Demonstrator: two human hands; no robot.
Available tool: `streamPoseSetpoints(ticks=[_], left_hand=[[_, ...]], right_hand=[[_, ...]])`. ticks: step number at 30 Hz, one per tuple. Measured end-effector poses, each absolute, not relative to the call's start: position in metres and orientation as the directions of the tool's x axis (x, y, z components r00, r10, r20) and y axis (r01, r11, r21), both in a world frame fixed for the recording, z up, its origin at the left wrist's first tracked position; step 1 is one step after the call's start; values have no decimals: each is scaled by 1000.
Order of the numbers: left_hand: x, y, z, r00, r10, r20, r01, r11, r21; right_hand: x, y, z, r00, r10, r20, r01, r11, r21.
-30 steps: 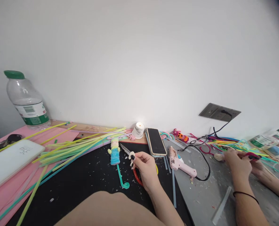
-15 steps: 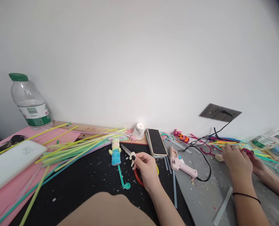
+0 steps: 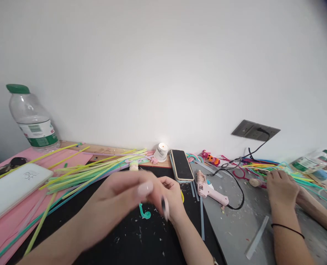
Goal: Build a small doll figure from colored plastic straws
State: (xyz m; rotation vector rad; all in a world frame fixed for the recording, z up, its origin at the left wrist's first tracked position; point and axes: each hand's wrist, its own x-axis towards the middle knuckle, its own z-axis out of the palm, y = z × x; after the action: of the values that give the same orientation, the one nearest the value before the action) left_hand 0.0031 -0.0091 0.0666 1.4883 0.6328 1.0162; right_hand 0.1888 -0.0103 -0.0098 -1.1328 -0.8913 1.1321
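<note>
My left hand (image 3: 116,206), smeared by motion, reaches across the black mat (image 3: 124,239) with its thumb and bent fingers meeting the right hand. Behind it, my right hand (image 3: 172,195) is closed in a pinch; whatever lies between its fingertips is covered by the left hand. A pipe cleaner figure shows only its pale top (image 3: 134,166) above my left hand, the rest being hidden. Below the fingers lies a curled teal pipe cleaner (image 3: 145,212). A bit of yellow scissor handle (image 3: 182,196) peeks out beside my right hand.
Pipe cleaners (image 3: 83,176), a white power bank (image 3: 17,191) and a bottle (image 3: 35,121) are at left. A phone (image 3: 182,165), paper cup (image 3: 161,152) and pink glue gun (image 3: 211,193) lie ahead and right. Another person's hands (image 3: 281,189) work at far right.
My left hand has come in from the lower left and now covers the figure and the right fingertips, which earlier pinched a small cream piece. The other person's hands have shifted slightly.
</note>
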Motion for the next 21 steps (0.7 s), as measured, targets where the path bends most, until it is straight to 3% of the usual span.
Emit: streamPoseSetpoints(ticks=[3,6,12,21], left_hand=[[20,15,56,434,877,206,102,-274,956],[27,29,25,381,910,166,200,-256,946],[27,23,2,490,856,165,197,-293,936],[25,18,1,484,860,160,163,-268,950]], right_hand=[[188,-10,-10,199,979,-50,-279,7,-960],[188,-10,-11,205,977,-66,-283,-5,-959],[187,-11,-7,180,983,-48,-255,0,-967],[183,-12,-7,104,994,-41,-236,-16,-972]])
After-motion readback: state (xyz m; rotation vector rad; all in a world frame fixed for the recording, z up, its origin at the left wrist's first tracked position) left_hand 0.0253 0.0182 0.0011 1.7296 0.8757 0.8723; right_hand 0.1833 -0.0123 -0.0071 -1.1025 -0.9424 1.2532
